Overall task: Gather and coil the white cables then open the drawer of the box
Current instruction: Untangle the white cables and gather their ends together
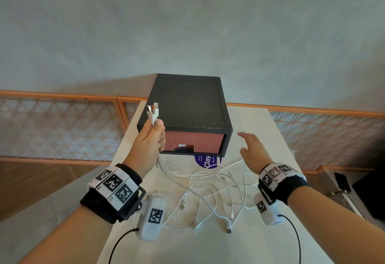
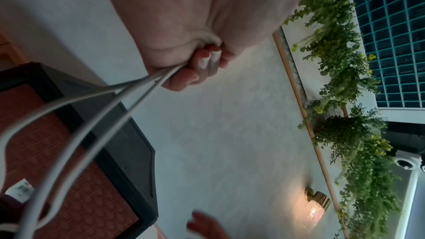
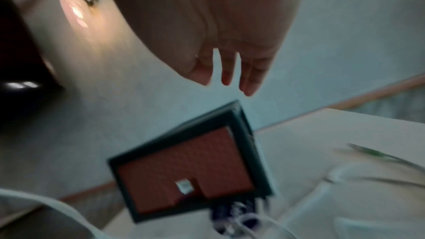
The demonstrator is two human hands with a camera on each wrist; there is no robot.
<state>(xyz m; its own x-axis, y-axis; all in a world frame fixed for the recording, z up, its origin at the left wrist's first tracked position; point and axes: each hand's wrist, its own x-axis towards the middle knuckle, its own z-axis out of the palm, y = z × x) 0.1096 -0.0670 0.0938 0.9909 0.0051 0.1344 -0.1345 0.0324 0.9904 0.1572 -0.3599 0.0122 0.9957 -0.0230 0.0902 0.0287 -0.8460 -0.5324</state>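
Note:
My left hand [image 1: 153, 133] is raised in front of the black box [image 1: 187, 105] and grips several white cables [image 1: 208, 188] near their plugs [image 1: 153, 111], which stick up above the fist. The cables [image 2: 92, 115] hang from that hand [image 2: 195, 64] down to a loose tangle on the white table [image 1: 260, 122]. The box's brick-red drawer [image 1: 198, 141] is closed, also seen in the left wrist view as the drawer [image 2: 76, 179] and blurred in the right wrist view as the drawer [image 3: 184, 168]. My right hand [image 1: 250, 149] hovers open, right of the box, holding nothing; its fingers [image 3: 226, 72] are straight.
A round purple sticker [image 1: 207, 162] lies on the table under the box's front edge. Orange-framed lattice railings [image 1: 62, 126] run behind the table on both sides. A dark phone [image 1: 342, 181] lies on a low surface at the far right. A wall lamp [image 2: 316, 204] glows.

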